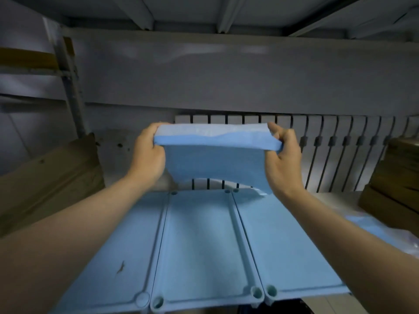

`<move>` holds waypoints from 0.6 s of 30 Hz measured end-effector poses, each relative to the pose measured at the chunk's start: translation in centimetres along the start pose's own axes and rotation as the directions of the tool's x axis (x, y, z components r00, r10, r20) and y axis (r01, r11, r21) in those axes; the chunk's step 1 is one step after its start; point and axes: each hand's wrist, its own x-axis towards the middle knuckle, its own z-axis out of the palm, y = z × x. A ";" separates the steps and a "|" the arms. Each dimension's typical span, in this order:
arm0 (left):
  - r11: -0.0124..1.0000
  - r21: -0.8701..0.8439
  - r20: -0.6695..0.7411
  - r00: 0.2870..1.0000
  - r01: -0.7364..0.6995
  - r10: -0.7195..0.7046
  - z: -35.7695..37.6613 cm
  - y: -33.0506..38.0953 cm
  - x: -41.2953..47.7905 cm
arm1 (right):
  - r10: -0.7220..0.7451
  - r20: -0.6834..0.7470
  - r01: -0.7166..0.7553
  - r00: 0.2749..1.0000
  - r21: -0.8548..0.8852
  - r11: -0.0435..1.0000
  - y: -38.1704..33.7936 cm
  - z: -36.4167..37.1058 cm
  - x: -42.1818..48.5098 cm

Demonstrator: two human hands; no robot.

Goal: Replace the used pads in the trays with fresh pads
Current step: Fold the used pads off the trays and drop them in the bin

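— While cardboard (47,177) sits at nine o'clock, where's the pad (217,159)?
— Raised at twelve above three blue trays (240,225), left hand (147,155) and right hand (283,162) pinching its top corners; slatted rack (340,155) behind, boxes (394,173) at three.

We hold a light blue pad (215,164) above the far end of the middle tray (199,245). Our left hand (147,155) and right hand (283,159) grip its folded top corners, so it hangs with a curved lower edge. The middle tray is pale blue and long, with round corner sockets. A matching left tray (127,234), marked by a brown smear, and a right tray (278,245) lie against its sides.
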 end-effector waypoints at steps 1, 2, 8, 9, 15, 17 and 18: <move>0.997 0.075 0.019 1.000 0.018 -0.020 -0.5 -0.5 -1.3 | 0.026 0.012 -0.026 1.000 -0.015 1.000 0.2 -0.3 -1.4; 0.987 0.158 0.045 0.998 0.035 -0.043 -1.2 -1.0 -2.9 | 0.064 0.027 -0.063 0.998 -0.027 0.998 0.4 -0.8 -2.9; 0.883 0.467 0.294 0.934 0.044 -0.202 -5.2 -6.9 -10.2 | 0.258 0.137 -0.215 0.956 -0.267 0.939 3.9 -2.9 -9.8; 0.870 0.492 0.313 0.924 0.041 -0.220 -5.8 -7.5 -11.4 | 0.272 0.163 -0.209 0.948 -0.326 0.922 4.4 -3.3 -10.8; 0.857 0.424 0.418 0.776 0.293 -0.472 -8.2 -7.6 -17.6 | 0.422 0.327 -0.147 0.845 -0.618 0.773 6.1 -5.3 -14.9; 0.837 0.408 0.458 0.711 0.365 -0.534 -8.5 -7.6 -18.9 | 0.453 0.354 -0.131 0.818 -0.653 0.746 6.4 -5.8 -15.6; 0.831 0.392 0.476 0.686 0.394 -0.550 -8.7 -7.5 -19.3 | 0.470 0.365 -0.125 0.803 -0.670 0.732 6.5 -6.1 -15.8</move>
